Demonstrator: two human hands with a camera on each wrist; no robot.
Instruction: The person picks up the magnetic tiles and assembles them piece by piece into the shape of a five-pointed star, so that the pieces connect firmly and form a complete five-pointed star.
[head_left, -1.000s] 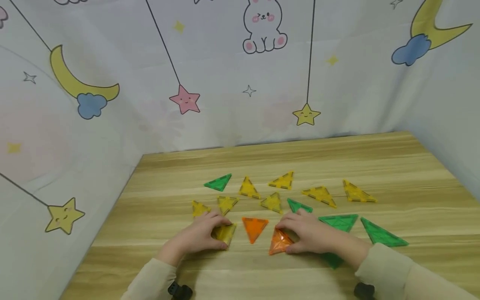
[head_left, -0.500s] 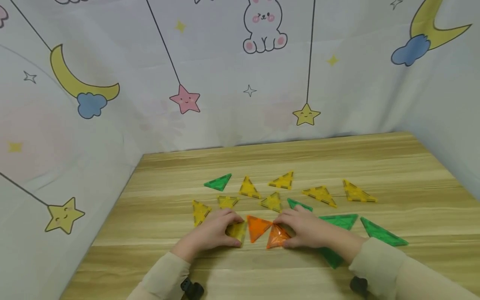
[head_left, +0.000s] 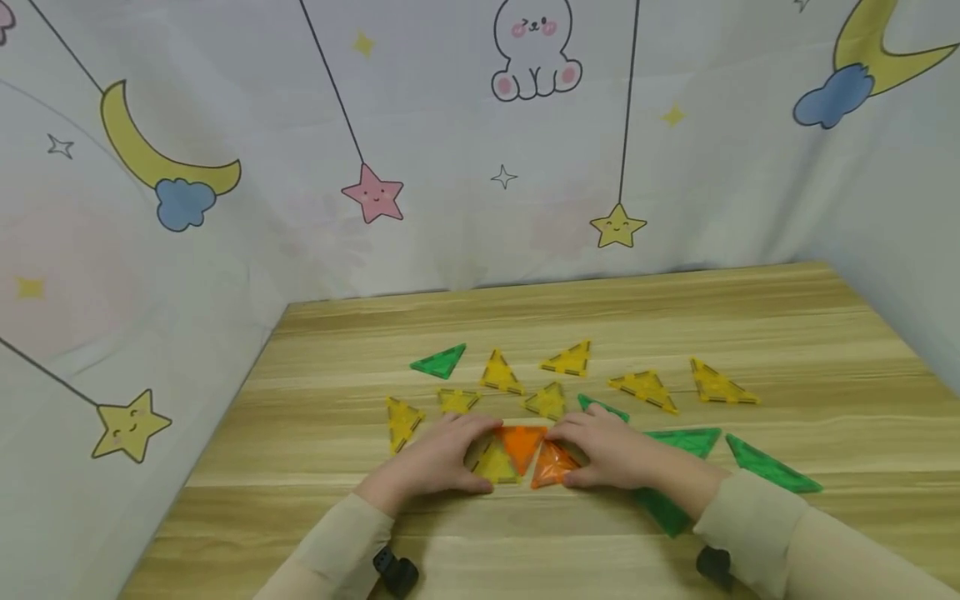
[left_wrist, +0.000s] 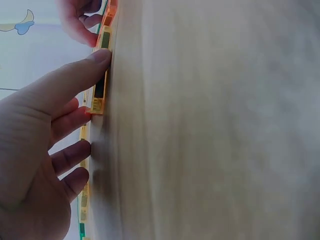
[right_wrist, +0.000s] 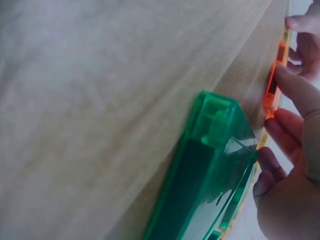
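Note:
In the head view my left hand [head_left: 442,458] grips a yellow triangular magnetic tile [head_left: 495,468] between thumb and fingers. The left wrist view shows the thumb along that tile's edge [left_wrist: 100,87]. My right hand [head_left: 611,454] pinches an orange triangular tile [head_left: 553,468], whose near edge is under the thumb in the right wrist view. Between these two, a second orange tile [head_left: 521,446] lies point toward me. Its left side lies along the yellow tile, and a narrow gap shows on its lower right. All three lie flat on the wooden table [head_left: 480,550].
Several yellow triangles, including one at the left [head_left: 403,423] and one at the right [head_left: 720,385], lie farther back. Green triangles lie beside and under my right forearm, such as one long tile [head_left: 768,462]. A patterned cloth [head_left: 450,250] stands behind the table.
My left hand has slid the yellow tile right, up against the middle orange tile, which has shifted slightly right. My right hand has brought its orange tile a little left, closer to the middle one.

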